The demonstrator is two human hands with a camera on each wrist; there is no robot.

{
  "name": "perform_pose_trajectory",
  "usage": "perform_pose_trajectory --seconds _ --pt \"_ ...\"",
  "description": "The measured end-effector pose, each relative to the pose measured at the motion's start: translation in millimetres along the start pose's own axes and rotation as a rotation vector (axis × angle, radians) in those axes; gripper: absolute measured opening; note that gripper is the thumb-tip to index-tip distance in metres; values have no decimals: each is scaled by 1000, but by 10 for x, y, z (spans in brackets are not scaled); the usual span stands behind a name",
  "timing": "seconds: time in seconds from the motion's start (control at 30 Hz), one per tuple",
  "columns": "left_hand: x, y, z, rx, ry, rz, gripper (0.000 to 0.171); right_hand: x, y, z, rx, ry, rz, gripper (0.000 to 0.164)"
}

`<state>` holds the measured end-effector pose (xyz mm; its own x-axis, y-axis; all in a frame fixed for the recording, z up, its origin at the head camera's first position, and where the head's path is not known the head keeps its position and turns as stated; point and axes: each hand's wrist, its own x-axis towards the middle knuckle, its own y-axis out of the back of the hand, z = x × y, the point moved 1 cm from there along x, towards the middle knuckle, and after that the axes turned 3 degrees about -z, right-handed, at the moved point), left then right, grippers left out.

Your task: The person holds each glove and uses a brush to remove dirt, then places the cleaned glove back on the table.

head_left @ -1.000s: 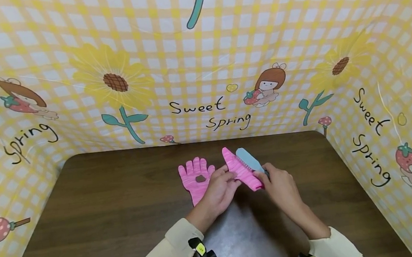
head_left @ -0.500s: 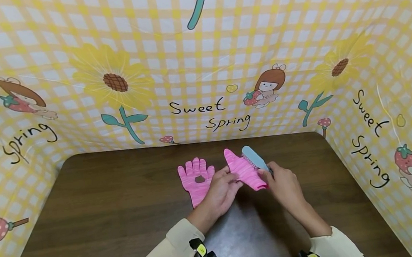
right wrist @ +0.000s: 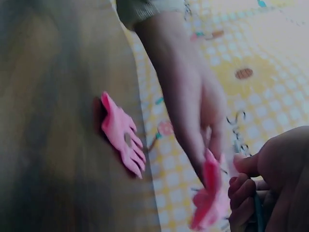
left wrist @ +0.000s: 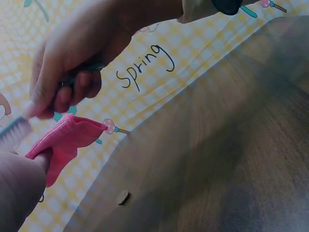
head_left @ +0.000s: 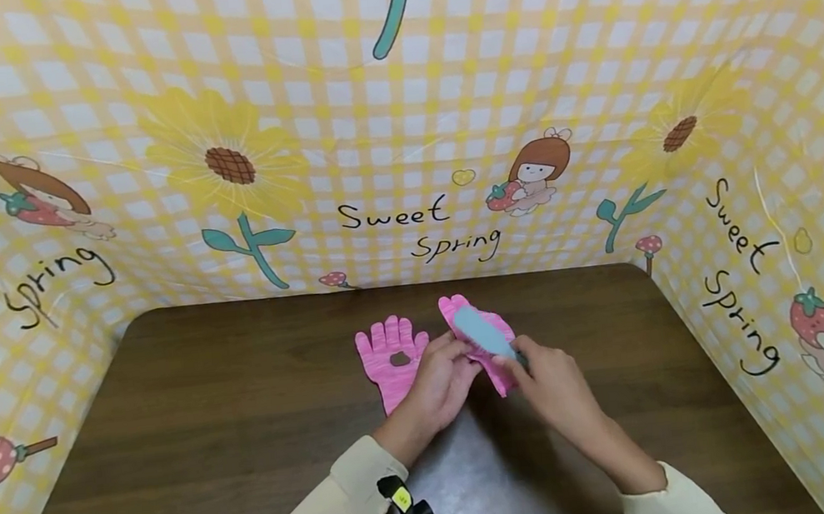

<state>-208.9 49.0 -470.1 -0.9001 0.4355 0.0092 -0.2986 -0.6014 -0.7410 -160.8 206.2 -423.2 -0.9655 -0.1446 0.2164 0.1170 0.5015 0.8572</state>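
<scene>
My left hand [head_left: 436, 384] pinches a pink knit glove [head_left: 502, 328] above the table; its cuff [left wrist: 72, 126] shows in the left wrist view. My right hand [head_left: 557, 384] grips the dark handle of a light blue brush [head_left: 482, 332]. In the head view the brush head lies across the glove, bristles turned toward it, hiding part of the knit. A second pink glove [head_left: 384, 365] lies flat on the table, left of my left hand, fingers pointing away. A brown oval spot [head_left: 400, 359] shows on its palm.
A dark wooden table [head_left: 232, 410] lies under both hands. Yellow checked cloth [head_left: 370, 144] with flower prints stands behind it and at both sides. In the left wrist view a small brown disc-like thing [left wrist: 123, 197] shows on the table.
The brush has moved left from the held glove's right edge to across it. The held glove has turned and its cuff now points further down. The glove on the table has not moved.
</scene>
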Motion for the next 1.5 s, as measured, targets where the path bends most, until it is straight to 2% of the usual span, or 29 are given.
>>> perform_pose_trajectory --seconds 0.07,0.33,0.5,0.77,1.23,1.33,1.5 --pt "4 -11 18 -3 6 -6 56 -6 -19 -39 -32 18 -6 24" --pt "-17 -29 28 -18 47 8 57 -1 -36 19 -81 -19 33 26" --pt "-21 -33 17 -17 39 -10 59 15 -25 70 -102 -31 59 27" --pt "-30 -47 17 -30 36 -25 59 57 1 153 -94 -113 73 26" --pt "-63 -35 22 3 24 -3 54 89 39 275 -54 -184 95 34" --pt "-63 -40 32 8 22 6 53 72 66 180 -32 -159 92 32" --pt "-64 -19 52 25 26 4 54 6 115 -41 -9 -58 92 25"
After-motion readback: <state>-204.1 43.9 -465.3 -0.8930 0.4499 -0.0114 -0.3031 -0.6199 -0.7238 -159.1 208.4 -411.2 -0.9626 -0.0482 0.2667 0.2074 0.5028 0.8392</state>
